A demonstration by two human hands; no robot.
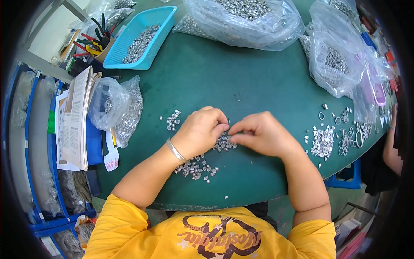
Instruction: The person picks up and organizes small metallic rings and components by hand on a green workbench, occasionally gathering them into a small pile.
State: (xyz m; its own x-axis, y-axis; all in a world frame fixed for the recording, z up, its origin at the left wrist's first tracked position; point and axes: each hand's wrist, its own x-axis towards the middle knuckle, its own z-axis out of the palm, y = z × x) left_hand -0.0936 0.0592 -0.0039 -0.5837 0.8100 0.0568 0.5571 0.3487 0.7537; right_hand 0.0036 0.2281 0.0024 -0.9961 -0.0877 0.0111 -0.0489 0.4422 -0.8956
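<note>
My left hand point(202, 128), with a silver bangle point(176, 150) at its wrist, is closed with thumb and forefinger together. Facing it, my right hand point(262, 134) is closed in a pinch, its fingertips just short of the left ones. Whatever either pinch holds is too small to make out. Beneath the fingertips lies a pile of small silver oval metal pieces point(224, 143). A looser heap of similar pieces point(196, 169) spreads nearer to me below the left wrist, and a small cluster point(173, 121) rests left of the left hand.
On the green table point(241, 86) stand a turquoise basket point(113, 60) of metal pieces and a large plastic bag point(276, 32). More bags point(323, 77) are at the right, beside rings and a heap of silver bits point(322, 141). Papers point(73, 125) and pliers point(97, 41) are left; another person's arm point(391, 151) shows right.
</note>
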